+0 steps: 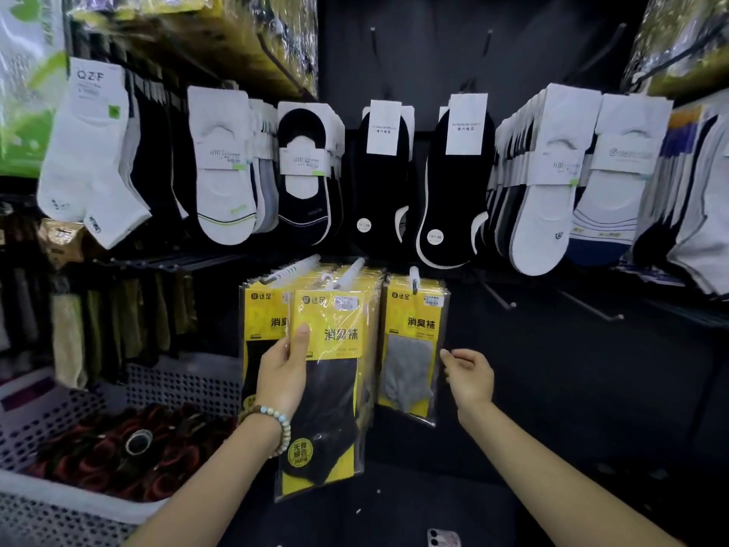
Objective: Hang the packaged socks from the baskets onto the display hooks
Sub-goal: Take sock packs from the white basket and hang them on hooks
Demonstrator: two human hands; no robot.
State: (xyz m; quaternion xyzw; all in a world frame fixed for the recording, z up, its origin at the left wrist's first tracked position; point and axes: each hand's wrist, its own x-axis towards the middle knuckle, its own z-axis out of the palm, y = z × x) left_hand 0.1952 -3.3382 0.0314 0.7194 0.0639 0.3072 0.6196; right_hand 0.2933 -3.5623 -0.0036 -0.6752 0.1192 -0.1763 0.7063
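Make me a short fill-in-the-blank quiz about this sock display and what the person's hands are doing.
1. The left hand grips a yellow plastic-wrapped sock packet whose socks are ____ in colour.
2. Beside the right hand, the yellow hanging packet shows socks that are ____ in colour.
3. The beaded bracelet is worn on the ____ wrist.

Missing words: black; grey; left.
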